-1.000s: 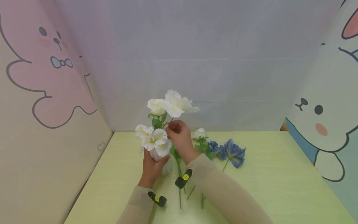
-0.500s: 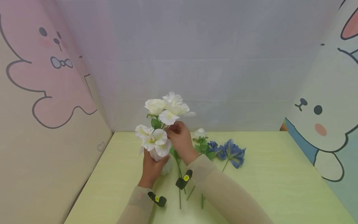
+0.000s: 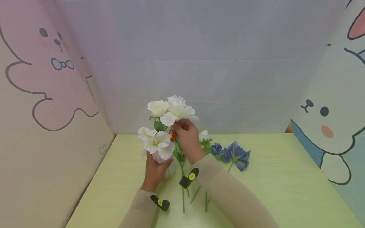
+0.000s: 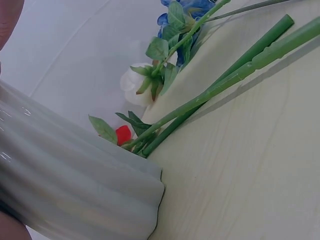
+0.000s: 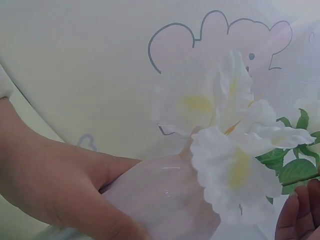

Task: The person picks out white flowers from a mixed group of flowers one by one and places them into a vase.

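White, ruffled petals (image 5: 215,155) bear yellow blotches; the ribbed vase (image 4: 85,175) gleams.

Soft, even light is falling over the counter (image 3: 299,190), while a faint haze is flattening the head view's contrast. Small glints are shining on the ribbed vase (image 4: 85,165); green stems (image 4: 220,87) are casting a thin shadow. Glare is bleaching the right wrist view's upper right corner.
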`<state>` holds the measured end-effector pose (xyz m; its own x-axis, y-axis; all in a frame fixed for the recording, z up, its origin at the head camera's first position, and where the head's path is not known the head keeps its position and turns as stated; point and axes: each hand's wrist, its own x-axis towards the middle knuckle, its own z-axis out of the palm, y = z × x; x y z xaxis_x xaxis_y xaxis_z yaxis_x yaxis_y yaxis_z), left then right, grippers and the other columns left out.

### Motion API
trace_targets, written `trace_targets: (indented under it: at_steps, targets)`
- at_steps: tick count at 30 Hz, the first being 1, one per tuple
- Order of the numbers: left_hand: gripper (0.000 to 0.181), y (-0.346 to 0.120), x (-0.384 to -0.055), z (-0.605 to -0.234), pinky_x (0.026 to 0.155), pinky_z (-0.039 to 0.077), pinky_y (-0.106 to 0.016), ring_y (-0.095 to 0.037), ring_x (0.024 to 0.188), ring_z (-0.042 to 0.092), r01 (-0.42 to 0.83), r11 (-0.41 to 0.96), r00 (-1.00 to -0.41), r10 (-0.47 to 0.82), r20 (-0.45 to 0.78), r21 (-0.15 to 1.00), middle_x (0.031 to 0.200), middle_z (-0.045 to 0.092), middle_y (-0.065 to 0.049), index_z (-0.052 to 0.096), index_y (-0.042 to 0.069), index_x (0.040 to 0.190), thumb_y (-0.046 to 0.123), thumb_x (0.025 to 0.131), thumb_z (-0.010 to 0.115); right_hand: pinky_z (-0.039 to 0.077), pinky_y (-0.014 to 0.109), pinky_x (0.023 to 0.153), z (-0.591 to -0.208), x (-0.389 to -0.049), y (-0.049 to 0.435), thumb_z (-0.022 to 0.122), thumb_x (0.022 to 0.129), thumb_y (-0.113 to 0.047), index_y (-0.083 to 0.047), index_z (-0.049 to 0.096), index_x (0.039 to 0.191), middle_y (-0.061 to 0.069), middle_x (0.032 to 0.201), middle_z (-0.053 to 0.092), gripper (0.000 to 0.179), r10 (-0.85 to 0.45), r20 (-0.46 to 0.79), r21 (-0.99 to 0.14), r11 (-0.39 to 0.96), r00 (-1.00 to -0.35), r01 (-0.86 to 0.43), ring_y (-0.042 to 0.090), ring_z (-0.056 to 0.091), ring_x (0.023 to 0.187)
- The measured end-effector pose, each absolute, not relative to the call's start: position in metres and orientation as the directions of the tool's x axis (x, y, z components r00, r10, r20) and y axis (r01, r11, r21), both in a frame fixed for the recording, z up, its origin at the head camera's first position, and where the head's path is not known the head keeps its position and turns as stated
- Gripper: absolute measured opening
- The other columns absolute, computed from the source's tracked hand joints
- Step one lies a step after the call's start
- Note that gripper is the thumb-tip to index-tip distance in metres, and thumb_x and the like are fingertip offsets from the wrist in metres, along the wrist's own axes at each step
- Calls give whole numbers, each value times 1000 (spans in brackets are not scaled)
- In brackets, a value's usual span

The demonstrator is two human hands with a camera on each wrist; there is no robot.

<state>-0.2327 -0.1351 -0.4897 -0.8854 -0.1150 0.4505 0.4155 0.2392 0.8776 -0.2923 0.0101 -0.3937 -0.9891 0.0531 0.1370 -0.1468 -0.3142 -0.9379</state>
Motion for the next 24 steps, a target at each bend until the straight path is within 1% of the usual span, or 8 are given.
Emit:
trace_targets:
  at_steps: [2,5,6,9,13,17,21,24]
  targets:
    - [90,-135,-233,-489,110,34,-52,-30,127,49,407,240,-889,-117,442,881,143,50,-19,31,5,152,1,79,85,55,49,92,-394,-293,10,74,96,-14,-7,65,101,8,98,67,13,53,131,-945,-297,-990,-140,23,67,86]
    - [92,-135,-235,-493,111,33,-52,-30,128,48,400,237,-892,-120,435,885,144,49,-19,31,5,152,0,79,86,57,41,83,-395,-292,10,77,94,-19,-9,67,97,5,90,67,15,49,124,-960,-248,-991,-132,22,66,84]
    - [93,-136,-238,-497,111,33,-52,-30,129,48,399,236,-892,-121,435,886,145,49,-18,31,6,153,0,79,86,56,38,79,-396,-292,9,78,93,-20,-9,67,96,5,88,66,15,46,120,-964,-234,-992,-128,22,65,82]
    - [95,-139,-247,-511,111,32,-53,-30,130,47,396,229,-893,-127,431,889,146,48,-14,31,11,154,1,78,87,53,35,72,-399,-292,7,78,93,-20,-11,69,95,3,87,66,13,27,107,-974,-199,-994,-110,22,62,79]
    - [95,-143,-255,-525,110,34,-53,-26,130,47,382,250,-899,-124,420,890,146,49,-6,33,20,155,7,79,89,53,37,74,-404,-293,3,77,93,-22,-11,70,96,2,91,67,13,15,96,-982,-164,-995,-97,21,62,81]
    - [95,-145,-256,-528,109,36,-51,-23,130,48,372,273,-904,-112,413,887,147,48,-1,33,25,154,15,80,90,52,32,74,-406,-294,-1,77,93,-21,-10,72,98,3,93,68,13,9,104,-984,-143,-995,-104,19,62,83]
    - [94,-147,-255,-528,107,37,-51,-24,129,49,373,279,-903,-110,415,885,146,48,-2,32,26,155,19,81,90,53,31,74,-407,-293,-4,75,93,-17,-7,73,96,4,93,70,11,-13,117,-984,-135,-993,-114,17,64,84]
    - [93,-147,-255,-528,106,38,-51,-24,127,50,372,280,-903,-110,415,885,145,49,-3,33,24,155,20,81,90,54,32,75,-409,-293,-6,75,92,-14,-3,74,94,6,91,71,12,-32,117,-986,-121,-993,-112,19,65,85]
